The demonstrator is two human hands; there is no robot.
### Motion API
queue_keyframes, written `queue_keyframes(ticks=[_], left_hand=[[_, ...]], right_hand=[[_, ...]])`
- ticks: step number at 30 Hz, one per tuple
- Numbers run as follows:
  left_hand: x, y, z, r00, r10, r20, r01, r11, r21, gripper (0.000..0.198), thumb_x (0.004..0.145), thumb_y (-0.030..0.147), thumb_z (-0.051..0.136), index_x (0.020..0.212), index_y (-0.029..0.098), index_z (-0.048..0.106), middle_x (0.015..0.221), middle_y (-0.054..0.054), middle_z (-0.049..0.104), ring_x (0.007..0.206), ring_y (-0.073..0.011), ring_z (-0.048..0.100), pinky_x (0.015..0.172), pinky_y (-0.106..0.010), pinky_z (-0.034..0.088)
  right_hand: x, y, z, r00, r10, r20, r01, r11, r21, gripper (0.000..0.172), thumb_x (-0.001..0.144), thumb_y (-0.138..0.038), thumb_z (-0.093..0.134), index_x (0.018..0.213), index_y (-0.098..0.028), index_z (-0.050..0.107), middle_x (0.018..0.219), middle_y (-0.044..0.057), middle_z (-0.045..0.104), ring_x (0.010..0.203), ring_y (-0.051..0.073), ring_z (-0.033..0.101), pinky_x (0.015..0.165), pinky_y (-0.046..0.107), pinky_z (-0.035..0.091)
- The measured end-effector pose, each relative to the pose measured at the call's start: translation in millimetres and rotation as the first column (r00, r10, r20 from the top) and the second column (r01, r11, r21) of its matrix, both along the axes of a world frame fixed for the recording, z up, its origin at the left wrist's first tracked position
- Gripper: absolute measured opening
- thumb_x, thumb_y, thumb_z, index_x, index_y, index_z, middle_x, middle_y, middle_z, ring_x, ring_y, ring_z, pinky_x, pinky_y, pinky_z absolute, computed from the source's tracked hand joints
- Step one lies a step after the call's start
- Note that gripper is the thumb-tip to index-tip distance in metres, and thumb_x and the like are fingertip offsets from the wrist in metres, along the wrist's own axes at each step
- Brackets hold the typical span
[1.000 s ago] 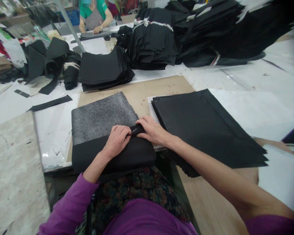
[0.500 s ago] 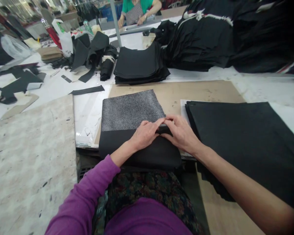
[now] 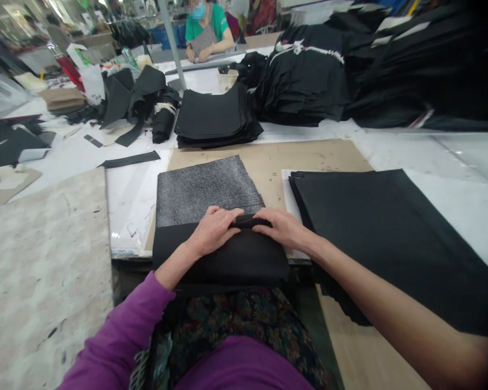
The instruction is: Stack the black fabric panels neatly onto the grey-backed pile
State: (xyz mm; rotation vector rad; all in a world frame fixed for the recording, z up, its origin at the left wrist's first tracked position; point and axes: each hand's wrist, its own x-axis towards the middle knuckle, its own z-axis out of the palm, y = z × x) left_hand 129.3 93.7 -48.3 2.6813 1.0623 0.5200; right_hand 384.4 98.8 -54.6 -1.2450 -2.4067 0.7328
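A grey speckled fabric piece [image 3: 203, 187] lies on a brown cardboard sheet [image 3: 276, 157] in front of me. Its near part is covered by a black fabric piece [image 3: 236, 260] that hangs over the table edge. My left hand [image 3: 213, 230] and my right hand [image 3: 282, 227] sit side by side on the black piece's upper right edge. Both have fingers curled and pinch a raised fold of black fabric [image 3: 250, 221] between them.
A flat stack of large black fabric sheets [image 3: 390, 233] lies to my right. Behind stand a stack of black cut pieces [image 3: 213, 116], a black roll [image 3: 162, 119] and big heaps of black cloth [image 3: 350, 76]. Another person [image 3: 205, 32] works at the far table. A loose black strip [image 3: 130, 159] lies left.
My hands stay on the black fabric's edge; the fingers have drawn closer and bunched the fold up. The view has shifted slightly.
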Motion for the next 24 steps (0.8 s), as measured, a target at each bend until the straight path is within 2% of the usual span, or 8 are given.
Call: queue_keyframes(ticks=[4, 9, 12, 14, 16, 18, 21, 24], left_hand=[[-57.7, 1.0, 8.7, 0.992, 0.077, -0.096, -0.08, 0.996, -0.034, 0.041, 0.098, 0.041, 0.059, 0.134, 0.022, 0.051, 0.114, -0.006, 0.073, 0.099, -0.0195, 0.066, 0.102, -0.042, 0.034], [-144.4, -13.7, 12.6, 0.96, 0.216, -0.178, -0.223, 0.974, -0.024, 0.044, 0.096, 0.054, 0.057, 0.129, 0.026, 0.057, 0.111, -0.003, 0.074, 0.088, -0.0198, 0.063, 0.099, -0.042, 0.037], [-189.1, -25.6, 15.4, 0.918, 0.311, -0.247, -0.325, 0.946, -0.018, 0.044, 0.095, 0.057, 0.056, 0.127, 0.027, 0.058, 0.095, 0.0, 0.074, 0.074, -0.0176, 0.062, 0.098, -0.042, 0.039], [-203.9, -30.8, 20.2, 0.865, 0.405, -0.296, -0.416, 0.909, 0.029, 0.044, 0.095, 0.056, 0.056, 0.125, 0.025, 0.059, 0.082, 0.001, 0.071, 0.069, -0.0184, 0.062, 0.091, -0.041, 0.042], [-198.3, -32.6, 28.1, 0.814, 0.504, -0.287, -0.487, 0.863, 0.134, 0.041, 0.096, 0.053, 0.056, 0.123, 0.023, 0.061, 0.083, -0.001, 0.069, 0.075, -0.0217, 0.064, 0.086, -0.04, 0.044], [-170.2, -31.3, 37.1, 0.828, 0.531, -0.179, -0.496, 0.844, 0.205, 0.036, 0.097, 0.047, 0.055, 0.122, 0.023, 0.062, 0.097, -0.006, 0.069, 0.091, -0.0248, 0.065, 0.089, -0.042, 0.046], [-99.1, -23.8, 44.8, 0.928, 0.37, 0.05, -0.374, 0.922, 0.098, 0.031, 0.099, 0.04, 0.055, 0.126, 0.025, 0.058, 0.121, -0.008, 0.063, 0.114, -0.0233, 0.059, 0.1, -0.04, 0.046], [-29.0, -10.9, 36.3, 0.986, 0.14, 0.092, -0.137, 0.99, -0.034, 0.04, 0.098, 0.038, 0.059, 0.135, 0.027, 0.052, 0.129, -0.007, 0.061, 0.12, -0.0223, 0.055, 0.104, -0.04, 0.045]], right_hand=[[-1.1, 4.1, -1.9, 0.998, -0.067, 0.012, 0.067, 0.993, -0.099, 0.016, 0.09, -0.032, 0.066, 0.103, -0.022, 0.068, 0.105, 0.004, 0.071, 0.098, 0.023, 0.065, 0.085, 0.035, 0.046], [-0.9, 5.5, -3.6, 0.998, -0.062, 0.011, 0.063, 0.995, -0.075, 0.021, 0.089, -0.031, 0.066, 0.108, -0.022, 0.067, 0.108, 0.005, 0.071, 0.1, 0.025, 0.065, 0.087, 0.036, 0.047], [-0.5, 5.3, -4.2, 0.999, -0.055, -0.001, 0.054, 0.997, -0.054, 0.022, 0.089, -0.029, 0.067, 0.109, -0.021, 0.065, 0.108, 0.007, 0.069, 0.1, 0.025, 0.063, 0.087, 0.036, 0.046], [-0.2, 5.6, -4.4, 0.999, -0.047, -0.023, 0.046, 0.998, -0.044, 0.022, 0.088, -0.028, 0.068, 0.108, -0.02, 0.065, 0.108, 0.007, 0.068, 0.1, 0.024, 0.062, 0.088, 0.036, 0.045], [0.4, 6.7, -4.8, 0.998, -0.029, -0.054, 0.027, 0.999, -0.037, 0.019, 0.087, -0.026, 0.07, 0.104, -0.02, 0.065, 0.104, 0.006, 0.066, 0.098, 0.023, 0.06, 0.087, 0.035, 0.044], [1.3, 8.4, -5.9, 0.996, 0.002, -0.093, -0.005, 0.999, -0.034, 0.013, 0.086, -0.023, 0.071, 0.097, -0.02, 0.066, 0.098, 0.004, 0.065, 0.095, 0.021, 0.059, 0.085, 0.033, 0.043], [2.9, 11.3, -8.6, 0.988, 0.047, -0.146, -0.053, 0.998, -0.033, 0.005, 0.086, -0.02, 0.07, 0.089, -0.02, 0.066, 0.093, 0.002, 0.063, 0.092, 0.019, 0.057, 0.084, 0.031, 0.042], [4.6, 12.8, -11.3, 0.983, 0.081, -0.165, -0.087, 0.996, -0.029, 0.003, 0.088, -0.022, 0.068, 0.09, -0.021, 0.066, 0.092, 0.001, 0.063, 0.091, 0.018, 0.056, 0.085, 0.032, 0.042]])
